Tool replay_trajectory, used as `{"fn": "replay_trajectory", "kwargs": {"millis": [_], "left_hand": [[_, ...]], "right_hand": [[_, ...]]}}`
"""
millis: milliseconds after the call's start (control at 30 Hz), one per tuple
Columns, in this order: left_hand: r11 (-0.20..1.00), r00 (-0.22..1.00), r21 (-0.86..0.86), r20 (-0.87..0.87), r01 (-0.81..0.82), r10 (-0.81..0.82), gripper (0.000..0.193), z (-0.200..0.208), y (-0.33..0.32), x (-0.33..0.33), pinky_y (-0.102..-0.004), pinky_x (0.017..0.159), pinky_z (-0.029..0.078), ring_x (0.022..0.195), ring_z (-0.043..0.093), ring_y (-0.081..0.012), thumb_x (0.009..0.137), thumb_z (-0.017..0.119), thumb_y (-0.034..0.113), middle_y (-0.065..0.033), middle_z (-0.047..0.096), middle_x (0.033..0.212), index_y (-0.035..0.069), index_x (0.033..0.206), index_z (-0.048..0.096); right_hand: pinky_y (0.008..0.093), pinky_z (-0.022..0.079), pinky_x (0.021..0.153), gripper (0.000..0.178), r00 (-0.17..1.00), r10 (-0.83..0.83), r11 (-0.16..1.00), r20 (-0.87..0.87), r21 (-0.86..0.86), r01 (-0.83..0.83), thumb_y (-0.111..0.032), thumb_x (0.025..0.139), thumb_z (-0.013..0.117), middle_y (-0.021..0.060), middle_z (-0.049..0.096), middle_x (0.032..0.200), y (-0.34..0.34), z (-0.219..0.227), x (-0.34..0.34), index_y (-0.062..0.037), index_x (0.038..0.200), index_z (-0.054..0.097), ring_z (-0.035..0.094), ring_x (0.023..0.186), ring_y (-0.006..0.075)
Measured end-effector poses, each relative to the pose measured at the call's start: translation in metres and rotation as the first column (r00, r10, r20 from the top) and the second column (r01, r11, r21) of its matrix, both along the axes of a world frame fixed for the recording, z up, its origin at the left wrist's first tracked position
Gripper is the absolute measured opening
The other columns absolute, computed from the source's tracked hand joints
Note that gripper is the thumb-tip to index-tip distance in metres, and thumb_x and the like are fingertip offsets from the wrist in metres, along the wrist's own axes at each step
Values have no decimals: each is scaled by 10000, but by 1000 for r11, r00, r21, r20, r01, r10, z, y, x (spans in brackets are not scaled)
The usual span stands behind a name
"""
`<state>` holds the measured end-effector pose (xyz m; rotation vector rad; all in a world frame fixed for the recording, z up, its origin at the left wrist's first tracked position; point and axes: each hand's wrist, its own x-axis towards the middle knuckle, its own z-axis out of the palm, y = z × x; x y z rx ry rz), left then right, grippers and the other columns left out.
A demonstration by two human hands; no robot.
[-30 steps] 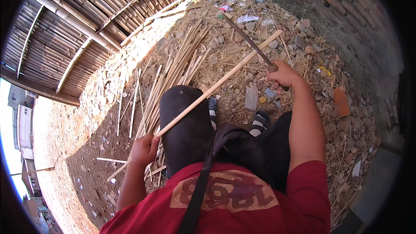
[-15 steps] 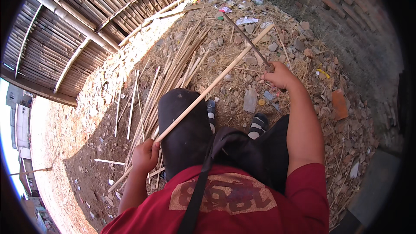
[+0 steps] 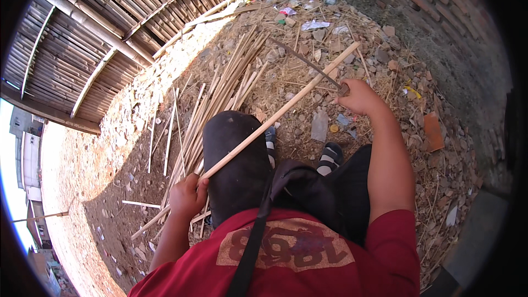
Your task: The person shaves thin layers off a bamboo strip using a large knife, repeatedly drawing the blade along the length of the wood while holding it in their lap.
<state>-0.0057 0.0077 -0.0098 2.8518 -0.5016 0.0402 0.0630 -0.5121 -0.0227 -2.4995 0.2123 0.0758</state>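
A long pale bamboo strip (image 3: 289, 108) slants across my raised dark-clad left knee (image 3: 226, 132), its far end up to the right. Near its lower end my left hand (image 3: 188, 197) is wrapped round it. My right hand (image 3: 360, 99) grips the handle of a long knife with a narrow dark blade (image 3: 306, 62). That blade points up and left and crosses over the strip near its far end. Whether the edge touches the strip I cannot tell. Beside my left knee lies a loose pile of similar strips (image 3: 214, 102) on the ground.
Rubble and dry straw cover the ground, with litter (image 3: 314, 25) toward the back. A brick wall (image 3: 423, 5) rises at the right, and a bamboo-slat structure (image 3: 104, 33) stands at the far left. An orange-brown slab (image 3: 433, 132) lies right of my right arm.
The knife's blade has swung to lie flatter, its tip moving left and down. My right hand has shifted slightly right. The strip's far end has moved a little right and down.
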Motion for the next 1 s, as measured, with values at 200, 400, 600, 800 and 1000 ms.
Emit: {"fn": "replay_trajectory", "kwargs": {"millis": [200, 400, 600, 800, 1000], "left_hand": [[1000, 999, -5, 39, 13, -12, 346, -21, 16, -1, -536, 563, 461, 654, 619, -426, 977, 583, 378, -175, 612, 703, 70, 822, 550], [1000, 1000, 6, 20, 3, -3, 346, -12, 8, -2, -541, 558, 458, 657, 620, -424, 972, 590, 371, -178, 611, 718, 65, 817, 547], [999, 998, 28, 62, -17, 15, 343, -11, 14, -4, -539, 539, 458, 628, 617, -426, 971, 594, 365, -181, 604, 676, 71, 803, 546], [1000, 999, 14, -38, -28, 29, 382, 11, 4, 0, -557, 557, 451, 631, 609, -454, 988, 573, 376, -212, 599, 659, 58, 779, 540], [997, 984, -80, -181, -8, -6, 404, 14, -9, 8, -567, 586, 437, 676, 598, -493, 1020, 521, 369, -243, 600, 686, 38, 789, 533]], "right_hand": [[401, 528, 683, 414, 965, 170, 981, -200, 129, -147, -234, 825, 776, 134, 673, 861, 13, 42, -8, 21, 1119, 638, 659, 761, 275], [395, 531, 661, 368, 956, -220, 976, 197, 39, 216, -191, 827, 776, 125, 704, 879, -15, -16, 2, -6, 1119, 649, 671, 734, 232], [408, 537, 795, 502, 971, 90, 994, -220, 73, -76, -227, 811, 778, 153, 716, 991, 4, 23, 1, 37, 1213, 634, 696, 866, 276], [416, 535, 776, 618, 956, -292, 953, -26, 78, 293, -224, 770, 764, 202, 715, 1021, -30, -9, -1, 51, 1296, 593, 700, 895, 304], [420, 512, 725, 366, 950, 276, 961, -146, 12, -278, -210, 754, 781, 138, 681, 811, 49, 24, 2, 15, 1014, 657, 660, 780, 291]]}}
